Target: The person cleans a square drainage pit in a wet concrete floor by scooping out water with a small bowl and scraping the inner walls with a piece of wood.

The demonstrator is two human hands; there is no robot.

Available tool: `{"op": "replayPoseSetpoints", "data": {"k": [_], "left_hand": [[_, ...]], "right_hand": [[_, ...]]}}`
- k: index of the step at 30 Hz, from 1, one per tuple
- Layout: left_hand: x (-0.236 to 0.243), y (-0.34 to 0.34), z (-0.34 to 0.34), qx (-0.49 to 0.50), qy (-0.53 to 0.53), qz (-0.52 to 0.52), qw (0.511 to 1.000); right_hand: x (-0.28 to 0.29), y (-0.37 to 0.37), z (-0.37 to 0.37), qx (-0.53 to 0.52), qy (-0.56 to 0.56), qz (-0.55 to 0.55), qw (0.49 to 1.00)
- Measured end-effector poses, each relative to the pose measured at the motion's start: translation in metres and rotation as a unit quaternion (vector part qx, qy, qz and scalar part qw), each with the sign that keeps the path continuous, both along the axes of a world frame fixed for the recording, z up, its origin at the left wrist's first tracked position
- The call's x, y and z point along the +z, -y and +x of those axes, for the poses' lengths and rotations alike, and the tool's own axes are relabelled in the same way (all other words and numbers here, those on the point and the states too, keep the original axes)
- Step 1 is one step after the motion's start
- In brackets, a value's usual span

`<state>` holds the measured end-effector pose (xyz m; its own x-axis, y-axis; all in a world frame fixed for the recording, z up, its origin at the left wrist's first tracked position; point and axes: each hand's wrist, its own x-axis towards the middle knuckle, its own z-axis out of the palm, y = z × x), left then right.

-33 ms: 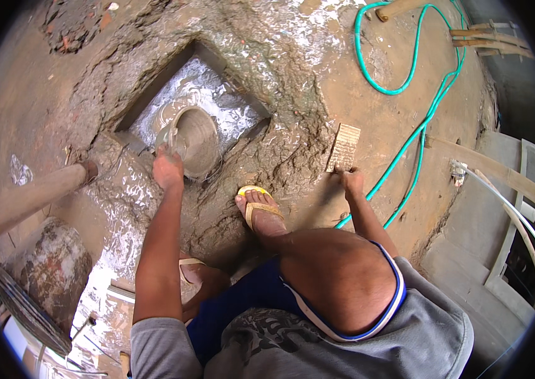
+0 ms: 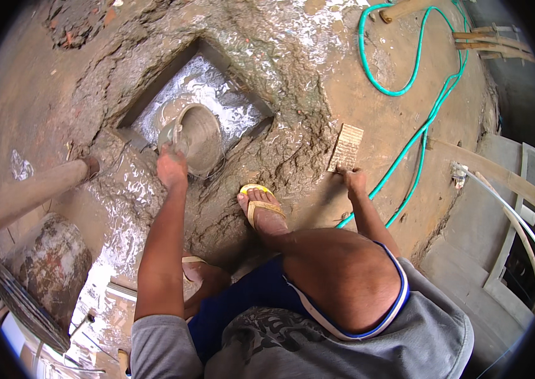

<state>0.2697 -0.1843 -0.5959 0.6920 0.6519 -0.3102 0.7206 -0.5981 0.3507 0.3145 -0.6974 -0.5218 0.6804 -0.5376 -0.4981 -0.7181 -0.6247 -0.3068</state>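
My left hand (image 2: 172, 167) is closed on the near-left rim of a mud-coated bucket (image 2: 203, 140). The bucket lies tilted with its mouth toward me, at the near corner of a square pit (image 2: 215, 59) holding whitish, foamy water. Grey-brown residue coats the bucket's inside. Out to the right, my right hand (image 2: 354, 179) is closed on the near end of a flat, tan, ridged rectangular piece (image 2: 347, 146). That piece is at or just above the muddy ground; its exact kind is unclear.
Rough wet mortar (image 2: 299, 120) surrounds the pit. A green hose (image 2: 430, 117) loops along the right. A thick round pole (image 2: 33, 199) juts in from the left, above a stained drum-like object (image 2: 52, 265). Bamboo poles (image 2: 492, 44) and a grey block wall (image 2: 469, 215) stand right.
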Motion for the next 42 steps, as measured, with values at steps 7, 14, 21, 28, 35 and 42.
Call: {"op": "replayPoseSetpoints", "data": {"k": [7,14,21,28,35,42], "left_hand": [[-0.030,0.028,-0.031,0.034,-0.014,-0.030,0.999],[-0.020,0.020,-0.015,0.018,-0.022,-0.093,0.995],[-0.016,-0.030,0.025,-0.007,0.039,-0.011,0.999],[-0.027,-0.026,0.059,0.009,0.013,-0.059,0.998],[-0.052,0.014,0.076,-0.079,0.041,-0.041,0.995],[-0.043,-0.035,0.079,-0.066,0.053,0.034,0.996]], "right_hand": [[0.017,-0.012,0.012,-0.071,-0.033,0.092,0.993],[0.078,-0.023,0.037,-0.090,-0.085,0.235,0.964],[0.120,-0.112,0.079,0.108,-0.103,0.181,0.972],[0.025,-0.240,0.123,0.538,-0.102,-0.017,0.837],[-0.132,-0.296,0.135,0.562,-0.018,-0.126,0.817],[-0.169,-0.306,0.142,0.494,0.033,-0.129,0.859]]}}
